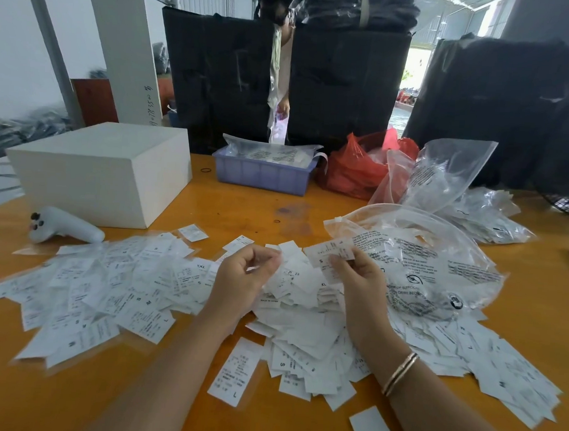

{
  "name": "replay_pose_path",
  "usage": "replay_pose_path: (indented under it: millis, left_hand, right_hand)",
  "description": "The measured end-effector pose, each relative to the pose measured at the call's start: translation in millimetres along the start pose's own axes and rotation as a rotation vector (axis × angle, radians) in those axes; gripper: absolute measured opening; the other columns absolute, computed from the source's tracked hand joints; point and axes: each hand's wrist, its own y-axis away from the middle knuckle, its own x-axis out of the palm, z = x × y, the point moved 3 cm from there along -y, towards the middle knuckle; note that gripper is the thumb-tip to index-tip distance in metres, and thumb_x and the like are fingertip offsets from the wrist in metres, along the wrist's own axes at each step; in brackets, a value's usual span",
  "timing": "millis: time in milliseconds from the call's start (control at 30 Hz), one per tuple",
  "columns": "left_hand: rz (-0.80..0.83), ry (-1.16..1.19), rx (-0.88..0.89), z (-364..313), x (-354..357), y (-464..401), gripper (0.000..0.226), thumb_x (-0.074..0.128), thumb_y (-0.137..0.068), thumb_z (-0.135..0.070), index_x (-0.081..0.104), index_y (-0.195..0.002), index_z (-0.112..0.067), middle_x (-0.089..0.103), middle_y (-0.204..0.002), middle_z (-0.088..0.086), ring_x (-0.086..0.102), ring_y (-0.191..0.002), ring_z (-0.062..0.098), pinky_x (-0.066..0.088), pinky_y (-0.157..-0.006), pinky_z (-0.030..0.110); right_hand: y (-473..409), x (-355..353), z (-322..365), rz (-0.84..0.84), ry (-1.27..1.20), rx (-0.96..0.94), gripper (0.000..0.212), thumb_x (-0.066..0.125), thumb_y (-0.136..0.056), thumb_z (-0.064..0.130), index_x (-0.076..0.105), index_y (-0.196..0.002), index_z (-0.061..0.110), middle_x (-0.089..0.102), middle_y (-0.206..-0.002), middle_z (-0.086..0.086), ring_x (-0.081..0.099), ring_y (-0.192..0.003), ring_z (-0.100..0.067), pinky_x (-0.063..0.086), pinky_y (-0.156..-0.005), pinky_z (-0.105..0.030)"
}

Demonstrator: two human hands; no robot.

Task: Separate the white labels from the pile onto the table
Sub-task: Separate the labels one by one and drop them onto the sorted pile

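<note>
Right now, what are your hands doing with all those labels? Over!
Left hand pinches a label off the pile of white labels. Right hand holds a small bunch of labels. Clear plastic bag lies on the pile's right side.

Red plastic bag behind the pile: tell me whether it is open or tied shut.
Open. The red plastic bag gapes at the top, with pale contents visible inside its mouth.

In the middle of the frame the right hand pinches a few white labels above the pile. The left hand, fingers curled, pinches a clear label sleeve. A white box stands on the table, upper left.
</note>
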Motion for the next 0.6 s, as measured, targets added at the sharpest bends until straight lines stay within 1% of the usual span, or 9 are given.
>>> replay_pose_path:
  millis: [67,133,167,233,267,367,467,533,600]
  left_hand:
    - [0.031,-0.02,0.033,1,2,0,0.006,0.066,-0.087,-0.026,0.067,-0.083,-0.021,0.07,-0.089,-0.022,0.062,-0.086,-0.007,0.047,-0.068,0.005]
    - [0.038,-0.081,0.084,1,2,2,0.008,0.067,-0.086,-0.026,0.065,-0.084,-0.019,0.071,-0.084,-0.011,0.064,-0.082,0.004,0.052,-0.07,0.015]
    - [0.044,-0.121,0.119,1,2,2,0.007,0.068,-0.086,-0.025,0.064,-0.083,-0.02,0.068,-0.08,-0.009,0.063,-0.079,0.007,0.052,-0.069,0.018]
    - [0.056,-0.196,0.192,-2,2,4,0.006,0.068,-0.086,-0.022,0.064,-0.081,-0.022,0.065,-0.073,-0.015,0.06,-0.074,0.003,0.048,-0.065,0.013]
    - [0.058,-0.219,0.218,-2,2,5,0.006,0.067,-0.087,-0.021,0.064,-0.082,-0.023,0.064,-0.072,-0.017,0.059,-0.073,0.0,0.046,-0.064,0.01]
    - [0.057,-0.236,0.245,-3,2,5,0.007,0.064,-0.089,-0.019,0.068,-0.084,-0.023,0.066,-0.077,-0.015,0.059,-0.075,-0.002,0.045,-0.065,0.008]
    - [0.08,-0.241,0.237,-4,3,4,0.013,0.058,-0.093,-0.019,0.07,-0.096,-0.024,0.068,-0.094,-0.018,0.06,-0.091,-0.008,0.044,-0.075,0.004]
    - [0.103,-0.233,0.224,-5,4,4,0.017,0.056,-0.094,-0.019,0.069,-0.098,-0.03,0.067,-0.097,-0.019,0.059,-0.094,-0.008,0.044,-0.076,0.004]
    - [0.108,-0.181,0.185,-4,4,4,0.016,0.061,-0.092,-0.019,0.068,-0.091,-0.033,0.069,-0.089,-0.02,0.062,-0.089,-0.006,0.045,-0.072,0.006]
  right_hand:
    - [0,-1,1,-0.036,-0.016,-0.003,0.021,0.061,-0.087,0.002,0.072,-0.088,0.02,0.072,-0.085,-0.005,0.066,-0.075,-0.014,0.053,-0.063,-0.022]
    - [0,-1,2,-0.038,0.03,-0.052,0.027,0.06,-0.087,0.0,0.069,-0.093,0.025,0.07,-0.089,-0.007,0.065,-0.081,-0.018,0.056,-0.07,-0.028]
    - [1,1,3,-0.023,0.075,-0.092,0.033,0.06,-0.086,-0.001,0.067,-0.095,0.029,0.068,-0.09,-0.006,0.065,-0.083,-0.018,0.057,-0.073,-0.028]
    - [4,5,6,0.008,0.269,-0.218,0.042,0.061,-0.086,-0.002,0.061,-0.1,0.037,0.064,-0.09,-0.002,0.062,-0.086,-0.016,0.056,-0.076,-0.027]
    - [5,8,7,0.013,0.368,-0.279,0.043,0.062,-0.085,-0.001,0.059,-0.1,0.039,0.063,-0.088,0.005,0.061,-0.086,-0.011,0.055,-0.076,-0.027]
    - [9,13,12,-0.002,0.468,-0.371,0.039,0.064,-0.086,0.005,0.059,-0.086,0.044,0.063,-0.079,0.021,0.058,-0.08,0.002,0.049,-0.08,-0.039]
    - [9,11,14,-0.072,0.525,-0.377,0.034,0.061,-0.089,0.012,0.057,-0.083,0.045,0.06,-0.085,0.021,0.057,-0.087,-0.005,0.042,-0.091,-0.055]
    - [9,10,15,-0.115,0.563,-0.394,0.033,0.062,-0.089,0.012,0.059,-0.086,0.045,0.06,-0.091,0.021,0.057,-0.095,-0.011,0.038,-0.094,-0.056]
    - [11,11,16,-0.125,0.596,-0.411,0.035,0.064,-0.087,0.013,0.057,-0.084,0.048,0.06,-0.089,0.026,0.056,-0.094,-0.003,0.034,-0.098,-0.053]
